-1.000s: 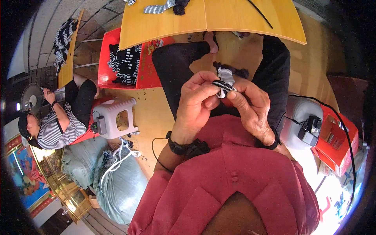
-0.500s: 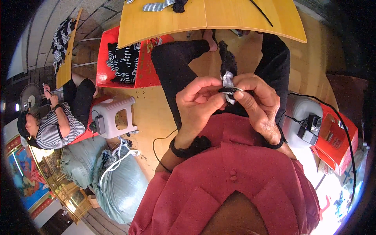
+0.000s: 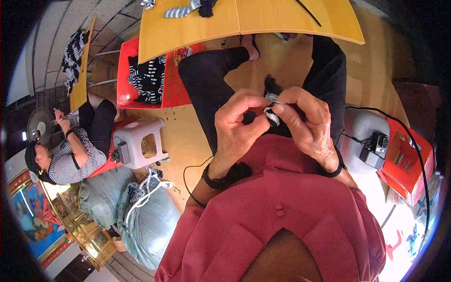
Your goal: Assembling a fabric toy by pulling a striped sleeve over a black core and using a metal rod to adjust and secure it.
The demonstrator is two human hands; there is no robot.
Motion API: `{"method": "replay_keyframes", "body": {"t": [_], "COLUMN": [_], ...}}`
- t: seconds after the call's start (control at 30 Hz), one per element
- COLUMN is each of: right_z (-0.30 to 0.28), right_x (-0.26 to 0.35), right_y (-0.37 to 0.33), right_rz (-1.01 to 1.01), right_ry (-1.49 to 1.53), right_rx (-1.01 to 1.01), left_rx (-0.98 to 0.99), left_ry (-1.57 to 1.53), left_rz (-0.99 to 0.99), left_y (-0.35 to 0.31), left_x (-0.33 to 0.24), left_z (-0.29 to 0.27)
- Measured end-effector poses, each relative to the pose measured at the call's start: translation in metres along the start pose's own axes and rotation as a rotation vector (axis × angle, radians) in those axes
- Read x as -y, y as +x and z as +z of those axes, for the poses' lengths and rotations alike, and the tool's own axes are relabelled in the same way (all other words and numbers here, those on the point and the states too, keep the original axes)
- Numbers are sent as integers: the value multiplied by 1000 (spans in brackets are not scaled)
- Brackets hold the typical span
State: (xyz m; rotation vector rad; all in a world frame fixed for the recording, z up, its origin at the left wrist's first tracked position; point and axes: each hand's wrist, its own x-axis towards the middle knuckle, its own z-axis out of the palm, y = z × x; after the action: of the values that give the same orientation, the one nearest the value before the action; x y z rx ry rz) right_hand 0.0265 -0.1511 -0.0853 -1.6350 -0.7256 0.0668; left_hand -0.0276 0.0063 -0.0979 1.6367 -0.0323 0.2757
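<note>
In front of my chest, both hands pinch a small black-and-white striped knit piece [image 3: 271, 115], which looks like a sock. My left hand [image 3: 240, 123] is closed on its left edge between thumb and fingers. From the other side, my right hand [image 3: 307, 118] grips it with thumb and forefinger. A thin, light sliver shows by the right fingertips, too small to name. Beyond the fingers hangs a dark, fuzzy end [image 3: 271, 86], partly hidden by my hands.
A yellow wooden table [image 3: 263, 21] stands ahead, with a grey striped knit piece [image 3: 181, 11] on it. Left are a red box [image 3: 178, 84] of striped knits, a plastic stool [image 3: 141, 141], green sacks [image 3: 150, 225] and a seated person [image 3: 77, 155]. A red carton [image 3: 408, 164] is at right.
The knit piece has been turned and drawn in between my fingers; less of its grey and dark far end shows. Both hands keep their pinch and have shifted slightly.
</note>
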Motion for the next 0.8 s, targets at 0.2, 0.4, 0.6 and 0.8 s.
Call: {"method": "replay_keyframes", "body": {"t": [0.2, 0.4, 0.6, 0.8], "right_z": [13, 20, 22, 16], "right_x": [0, 1, -8, -6], "right_y": [-11, -8, -8, -2], "right_rz": [166, 347, 244, 36], "right_ry": [61, 194, 192, 30], "right_rx": [-64, -209, -263, -191], "left_rx": [-180, 29, 210, 36], "left_ry": [-302, -1102, -940, -466], "left_rz": [-294, -585, -527, -433], "left_y": [-1, 4, 7, 4], "left_x": [-1, 6, -2, -6], "left_z": [2, -6, -10, -11]}}
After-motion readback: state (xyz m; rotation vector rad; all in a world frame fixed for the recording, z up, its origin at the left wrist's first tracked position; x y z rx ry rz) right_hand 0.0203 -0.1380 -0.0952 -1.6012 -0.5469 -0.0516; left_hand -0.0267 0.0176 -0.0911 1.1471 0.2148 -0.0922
